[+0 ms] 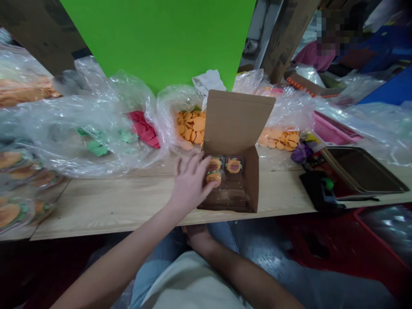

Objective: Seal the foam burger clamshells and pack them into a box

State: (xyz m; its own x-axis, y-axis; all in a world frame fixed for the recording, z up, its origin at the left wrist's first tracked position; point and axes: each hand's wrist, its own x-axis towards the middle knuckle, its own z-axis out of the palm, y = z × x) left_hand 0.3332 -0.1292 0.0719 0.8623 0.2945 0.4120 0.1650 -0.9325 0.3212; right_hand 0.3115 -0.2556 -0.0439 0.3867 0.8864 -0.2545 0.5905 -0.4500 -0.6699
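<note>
An open cardboard box [254, 180] with its lid up stands at the wooden table's front edge. Inside lies a clear tray with three orange flower-shaped pieces [234, 165] in its far cells. My left hand [190, 180] reaches over the box's left wall, fingers spread, thumb and fingertips touching the near-left orange piece [213, 177]. My right hand [197, 234] is below the table edge by my lap; its fingers are hidden.
Clear plastic bags hold orange discs [192, 126], red pieces [143, 128] and green pieces [98, 143] behind the box. More orange discs [279, 138] lie to the right. A dark tray [360, 171] sits right. Another person [322, 53] sits far right.
</note>
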